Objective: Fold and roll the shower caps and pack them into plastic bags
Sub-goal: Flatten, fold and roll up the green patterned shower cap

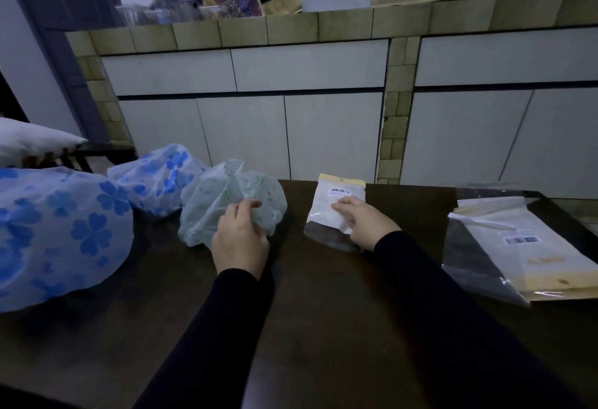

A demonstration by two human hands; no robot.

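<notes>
Gripping the green-print shower cap (226, 201) w/ our left hand (240, 240), fingers curled into its crumpled plastic, we hold it on the dark table (323, 311). Our right hand (364, 222) rests on a small plastic bag (336, 205) w/ barcode label, fingers bent down on it; if they pinch it we cannot tell. Two blue-flower caps lie at left: big one (58, 234) near us, 2nd one (158, 179) behind it. More flat bags (524, 250) are stacked at far right

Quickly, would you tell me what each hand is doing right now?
Left hand: gripping the green-patterned shower cap.
Right hand: fingers resting on the small plastic bag; a grip cannot be told.
</notes>
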